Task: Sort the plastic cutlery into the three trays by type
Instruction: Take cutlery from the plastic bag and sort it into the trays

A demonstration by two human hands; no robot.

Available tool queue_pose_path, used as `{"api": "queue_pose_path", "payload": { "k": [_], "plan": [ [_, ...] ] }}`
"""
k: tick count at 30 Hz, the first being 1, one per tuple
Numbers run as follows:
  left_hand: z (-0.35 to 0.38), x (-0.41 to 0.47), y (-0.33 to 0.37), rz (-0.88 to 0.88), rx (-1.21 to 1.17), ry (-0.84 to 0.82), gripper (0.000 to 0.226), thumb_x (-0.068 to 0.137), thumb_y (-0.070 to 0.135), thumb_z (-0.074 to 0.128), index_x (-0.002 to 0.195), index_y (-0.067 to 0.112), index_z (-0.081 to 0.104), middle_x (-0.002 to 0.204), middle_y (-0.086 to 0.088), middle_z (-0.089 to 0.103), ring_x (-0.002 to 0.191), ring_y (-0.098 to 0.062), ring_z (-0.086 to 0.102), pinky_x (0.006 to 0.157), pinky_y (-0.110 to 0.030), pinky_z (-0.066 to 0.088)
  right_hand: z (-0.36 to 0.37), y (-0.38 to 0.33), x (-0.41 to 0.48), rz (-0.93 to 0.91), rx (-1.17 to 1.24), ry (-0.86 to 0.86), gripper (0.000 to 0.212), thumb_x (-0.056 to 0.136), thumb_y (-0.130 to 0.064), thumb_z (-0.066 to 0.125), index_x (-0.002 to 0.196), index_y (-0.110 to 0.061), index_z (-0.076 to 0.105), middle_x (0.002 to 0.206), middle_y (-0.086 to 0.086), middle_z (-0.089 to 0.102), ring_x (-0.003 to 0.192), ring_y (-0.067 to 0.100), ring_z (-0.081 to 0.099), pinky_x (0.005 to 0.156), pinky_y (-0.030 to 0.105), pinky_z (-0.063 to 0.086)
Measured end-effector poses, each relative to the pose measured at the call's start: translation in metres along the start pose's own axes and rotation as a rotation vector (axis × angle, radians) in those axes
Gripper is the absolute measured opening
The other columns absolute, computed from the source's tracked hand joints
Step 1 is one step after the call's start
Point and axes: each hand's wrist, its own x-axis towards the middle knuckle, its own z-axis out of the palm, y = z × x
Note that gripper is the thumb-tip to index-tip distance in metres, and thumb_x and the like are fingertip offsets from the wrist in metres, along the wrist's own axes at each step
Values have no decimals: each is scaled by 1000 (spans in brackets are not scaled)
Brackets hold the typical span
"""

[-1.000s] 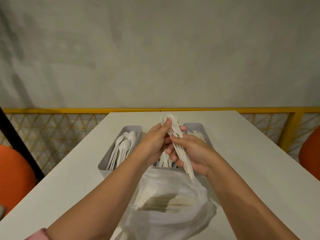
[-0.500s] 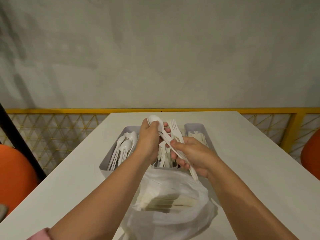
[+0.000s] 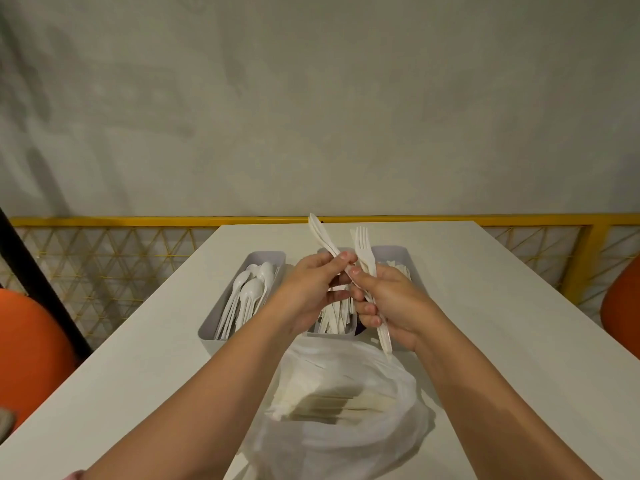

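1. Wall (image 3: pixel 311 98): grey, mottled plaster; fills upper half.
2. Rail (image 3: pixel 104 221): yellow, lattice panel below; spans mid-frame.
3. Table (image 3: pixel 485 306): white; centre.
4. Left chair (image 3: pixel 31 341): orange; left edge.
5. Right chair (image 3: pixel 623 306): orange; right edge.
6. Post (image 3: pixel 41 284): black, slanted; left.

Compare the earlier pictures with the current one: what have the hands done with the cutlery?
The left hand pinched one white piece and drew it up-left, away from the fork, which the right hand keeps gripping. Trays and bag stayed put.
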Motion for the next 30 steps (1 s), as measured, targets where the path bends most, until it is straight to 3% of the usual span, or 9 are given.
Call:
{"api": "queue_pose_path", "payload": {
  "k": [5, 9, 13, 16, 19, 21, 24, 26, 30],
  "plan": [
    [-14, 3, 11, 20, -16, 96, 23, 97, 16, 46, 83, 5, 60, 78, -7, 64, 66, -15, 62, 61, -22, 56, -1, 0, -2, 53, -23, -45, 16, 100, -23, 42, 109, -19, 55, 57, -1, 41, 37, 4, 28, 31, 14, 23],
    [-50, 10, 30, 15, 109, 235, 20, 96, 14, 49, 82, 4, 59, 76, -8, 62, 57, -13, 62, 61, -25, 58, -6, -4, -3, 72, -58, -12, 17, 98, -25, 46, 110, -16, 52, 54, -4, 40, 38, 5, 25, 31, 15, 20],
    [-95, 15, 29, -109, 643, 443, 22, 93, 16, 57, 76, 0, 59, 72, -12, 63, 46, -14, 61, 57, -27, 56, -9, -3, -1, 61, -65, 14, 14, 97, -26, 47, 106, -15, 51, 58, -2, 40, 40, 6, 26, 32, 15, 21],
    [-109, 14, 16, -206, 1081, 497, 31, 91, 21, 60, 65, 5, 52, 62, -9, 57, 53, -20, 55, 59, -28, 46, -8, 0, 1, 66, -66, 6, 10, 97, -27, 48, 100, -17, 50, 60, -2, 40, 39, 5, 27, 31, 15, 23],
    [-113, 13, 1, -236, 1259, 500, 22, 88, 19, 63, 82, -2, 59, 66, -10, 54, 68, -28, 52, 57, -27, 36, -6, 1, 2, 72, -61, 6, 7, 98, -24, 47, 98, -17, 49, 61, -2, 40, 38, 5, 28, 31, 15, 23],
    [-115, 13, -9, -263, 1322, 497, 28, 87, 18, 62, 101, -6, 60, 89, -19, 63, 80, -31, 57, 63, -29, 38, -5, 2, 2, 73, -56, 8, 5, 98, -21, 46, 99, -16, 49, 62, -1, 41, 38, 5, 29, 32, 15, 24],
    [-118, 13, -22, -312, 1421, 467, 28, 89, 14, 57, 109, -5, 58, 110, -21, 63, 100, -33, 60, 72, -30, 42, -5, 2, 3, 73, -41, 4, 8, 98, -19, 47, 103, -14, 49, 63, 0, 44, 39, 5, 30, 32, 15, 24],
    [-119, 14, -28, -331, 1432, 460, 29, 91, 12, 53, 115, -4, 54, 114, -21, 61, 104, -33, 59, 76, -31, 44, -5, 2, 2, 69, -20, -9, 8, 97, -18, 48, 102, -14, 51, 62, 0, 45, 39, 6, 31, 32, 15, 24],
    [-118, 11, -29, -352, 1487, 464, 39, 91, 12, 53, 127, 1, 47, 113, -19, 61, 102, -32, 60, 71, -29, 41, -5, 1, 2, 60, -12, -15, 12, 97, -17, 46, 104, -12, 55, 61, 2, 46, 38, 7, 32, 32, 16, 24]
  ]
}}
